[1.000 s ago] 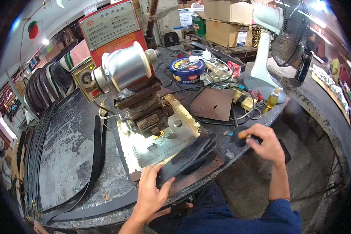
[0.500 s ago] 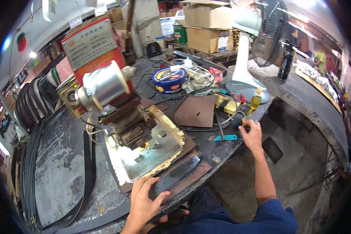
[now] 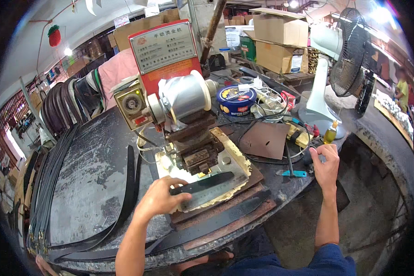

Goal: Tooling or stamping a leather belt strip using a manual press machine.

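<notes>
My left hand (image 3: 163,198) pinches a black leather strap (image 3: 207,182) between thumb and fingers. Its rounded end lies across the metal plate (image 3: 237,177) of a hot stamping machine, beneath the press head (image 3: 198,161). A second black strap (image 3: 225,220) runs along the table's front edge on brown boards, just below the plate. At the right, my right hand (image 3: 325,166) is raised with its fingers curled closed beside the table edge; whatever they hold is hidden. A roll of silver foil (image 3: 183,97) sits on top of the machine.
A brown leather piece (image 3: 263,140), a turquoise-handled cutter (image 3: 293,173) and a blue tin (image 3: 236,100) lie right of the machine. Near the right edge stand a bottle of yellow liquid (image 3: 330,132) and a fan (image 3: 318,99). Long black straps (image 3: 55,184) lie at left.
My left hand has moved from the front edge up onto the plate, bringing a strap with it. My right hand stays closed near the bottle. The view has shifted left.
</notes>
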`<state>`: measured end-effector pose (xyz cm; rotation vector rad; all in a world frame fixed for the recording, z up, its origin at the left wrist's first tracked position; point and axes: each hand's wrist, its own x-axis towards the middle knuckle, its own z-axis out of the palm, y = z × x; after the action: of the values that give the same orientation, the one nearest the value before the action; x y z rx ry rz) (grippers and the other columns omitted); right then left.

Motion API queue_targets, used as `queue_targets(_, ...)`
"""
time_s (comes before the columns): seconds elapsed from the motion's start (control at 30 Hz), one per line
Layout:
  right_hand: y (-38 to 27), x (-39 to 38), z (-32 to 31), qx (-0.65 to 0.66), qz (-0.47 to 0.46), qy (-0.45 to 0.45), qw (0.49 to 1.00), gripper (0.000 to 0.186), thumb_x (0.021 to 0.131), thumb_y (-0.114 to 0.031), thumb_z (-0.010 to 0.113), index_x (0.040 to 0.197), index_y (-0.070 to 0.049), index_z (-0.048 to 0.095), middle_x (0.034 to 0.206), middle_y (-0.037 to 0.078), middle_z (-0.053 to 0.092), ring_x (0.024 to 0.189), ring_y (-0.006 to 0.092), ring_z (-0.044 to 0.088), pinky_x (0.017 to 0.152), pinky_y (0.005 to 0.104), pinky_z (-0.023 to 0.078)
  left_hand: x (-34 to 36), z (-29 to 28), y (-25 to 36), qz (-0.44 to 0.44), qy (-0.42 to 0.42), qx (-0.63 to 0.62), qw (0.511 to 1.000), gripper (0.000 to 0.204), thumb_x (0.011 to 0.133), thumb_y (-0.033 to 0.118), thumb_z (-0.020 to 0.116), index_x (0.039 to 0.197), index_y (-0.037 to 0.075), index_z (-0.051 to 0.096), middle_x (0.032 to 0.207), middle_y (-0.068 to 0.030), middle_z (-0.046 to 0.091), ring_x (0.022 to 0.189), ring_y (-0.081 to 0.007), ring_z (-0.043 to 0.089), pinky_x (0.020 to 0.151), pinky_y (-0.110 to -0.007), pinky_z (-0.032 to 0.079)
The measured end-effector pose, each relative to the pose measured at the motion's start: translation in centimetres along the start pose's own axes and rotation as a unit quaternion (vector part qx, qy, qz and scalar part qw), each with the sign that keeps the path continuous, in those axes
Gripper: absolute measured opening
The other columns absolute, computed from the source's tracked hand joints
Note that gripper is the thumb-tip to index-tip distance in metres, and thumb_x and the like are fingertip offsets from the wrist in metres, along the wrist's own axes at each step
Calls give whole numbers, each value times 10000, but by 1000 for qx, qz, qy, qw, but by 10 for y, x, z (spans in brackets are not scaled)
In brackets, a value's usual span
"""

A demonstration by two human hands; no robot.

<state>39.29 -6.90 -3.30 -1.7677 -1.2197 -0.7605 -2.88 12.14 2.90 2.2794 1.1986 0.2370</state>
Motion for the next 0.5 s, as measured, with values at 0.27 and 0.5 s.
queue_targets(0.27, -35, 30, 14, 57, -45, -5, 997, 102, 874, -55, 766, 939, 22, 753, 745, 91, 647, 684, 188, 593, 666, 344, 455, 43, -5, -65, -19, -29, 9, 999, 509, 786, 391, 875, 1183, 91, 770, 1114, -192, 755, 997, -314, 719, 891, -413, 555)
queue_targets(0.5, -105, 106, -10, 153, -81, 29, 984, 292, 950, -34, 702, 1241, -23, 723, 769, 28, 619, 719, 99, 563, 714, 256, 465, 42, -4, -54, 3, 9, 80, 997, 511, 765, 366, 860, 1198, 112, 767, 1132, -227, 743, 1089, -367, 715, 945, -437, 553)
